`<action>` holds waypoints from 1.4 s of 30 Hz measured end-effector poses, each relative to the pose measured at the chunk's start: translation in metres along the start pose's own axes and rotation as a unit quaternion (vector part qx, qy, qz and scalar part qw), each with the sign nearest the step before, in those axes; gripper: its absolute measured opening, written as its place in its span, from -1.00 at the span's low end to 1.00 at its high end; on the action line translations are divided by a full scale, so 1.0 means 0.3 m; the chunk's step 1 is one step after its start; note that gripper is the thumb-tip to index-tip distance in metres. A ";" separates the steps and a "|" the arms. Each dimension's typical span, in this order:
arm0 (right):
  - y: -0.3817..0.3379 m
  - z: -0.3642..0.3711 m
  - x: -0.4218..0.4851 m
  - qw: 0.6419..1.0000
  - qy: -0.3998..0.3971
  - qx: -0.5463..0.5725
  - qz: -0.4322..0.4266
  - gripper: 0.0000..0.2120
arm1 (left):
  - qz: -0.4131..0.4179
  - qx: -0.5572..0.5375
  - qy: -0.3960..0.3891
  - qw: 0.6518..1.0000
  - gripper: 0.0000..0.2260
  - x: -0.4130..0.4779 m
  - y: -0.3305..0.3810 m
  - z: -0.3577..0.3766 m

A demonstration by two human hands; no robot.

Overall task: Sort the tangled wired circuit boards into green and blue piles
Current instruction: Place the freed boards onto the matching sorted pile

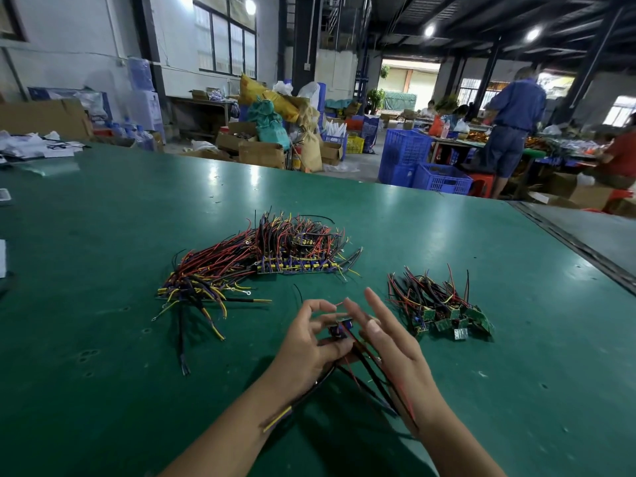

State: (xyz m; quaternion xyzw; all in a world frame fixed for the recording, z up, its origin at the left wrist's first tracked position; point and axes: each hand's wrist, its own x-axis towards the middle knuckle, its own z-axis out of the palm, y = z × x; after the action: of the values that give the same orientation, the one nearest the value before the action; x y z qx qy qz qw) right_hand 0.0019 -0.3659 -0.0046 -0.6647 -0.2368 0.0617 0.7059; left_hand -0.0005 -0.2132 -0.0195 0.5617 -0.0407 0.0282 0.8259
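Note:
A small blue circuit board [341, 329] with red, black and yellow wires sits between my two hands, low in the middle of the table. My left hand [311, 342] grips it from the left, thumb and fingers curled around it. My right hand [389, 346] touches it with the thumb while the fingers stretch out straight; its wires trail back across my wrists. A big tangle of blue boards [296, 265] with long wires lies ahead, and a second bunch of blue boards [192, 287] lies to the left. A pile of green boards [447, 313] lies to the right.
The green table [103, 339] reaches far left and ahead; a metal rail [571, 242] runs along its right side. Papers [31, 146] lie at the far left corner. Beyond the table stand blue crates [413, 160], boxes and people at work.

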 end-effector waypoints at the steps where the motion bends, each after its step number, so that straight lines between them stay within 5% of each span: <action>1: 0.004 -0.001 0.002 0.999 0.010 -0.035 -0.007 -0.54 | 0.015 0.013 0.004 1.000 -0.61 -0.002 0.003 0.000; 6: 0.016 -0.002 0.006 0.974 -0.055 -0.216 0.023 -0.41 | 0.084 0.033 0.019 0.996 -0.51 -0.016 0.008 0.002; 14: 0.016 -0.002 0.012 0.971 -0.055 -0.229 0.038 -0.49 | 0.119 0.125 0.044 0.984 -0.44 -0.030 0.014 0.019; 22: 0.032 0.008 0.011 0.968 0.045 -0.235 0.072 -0.68 | 0.053 0.062 -0.004 0.997 -0.41 -0.034 0.034 0.014; 29: 0.030 -0.025 0.036 0.970 0.181 -0.097 0.131 -0.87 | 0.056 0.238 0.031 0.969 -0.38 -0.030 0.043 -0.027; 32: 0.013 -0.039 0.037 0.970 0.180 -0.027 0.161 -0.96 | 0.108 0.325 0.139 0.929 -0.65 -0.010 0.050 -0.055; 35: 0.014 -0.040 0.036 0.968 0.181 -0.001 0.175 -0.90 | 0.127 0.473 0.219 0.844 -0.94 0.003 0.046 -0.096; 39: 0.017 -0.037 0.035 0.970 0.177 0.004 0.168 -0.85 | 0.005 0.668 0.153 0.728 -0.65 -0.002 0.017 -0.131; 42: 0.018 -0.035 0.032 0.972 0.177 -0.021 0.151 -0.76 | 0.001 0.656 0.152 0.739 -0.72 -0.002 0.009 -0.120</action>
State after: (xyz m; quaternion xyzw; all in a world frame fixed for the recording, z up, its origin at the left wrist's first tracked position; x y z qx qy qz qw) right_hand 0.0161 -0.3711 -0.0075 -0.7080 -0.0062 0.0439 0.7048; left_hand -0.0001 -0.1788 -0.0303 0.9525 0.1134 0.1343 0.2486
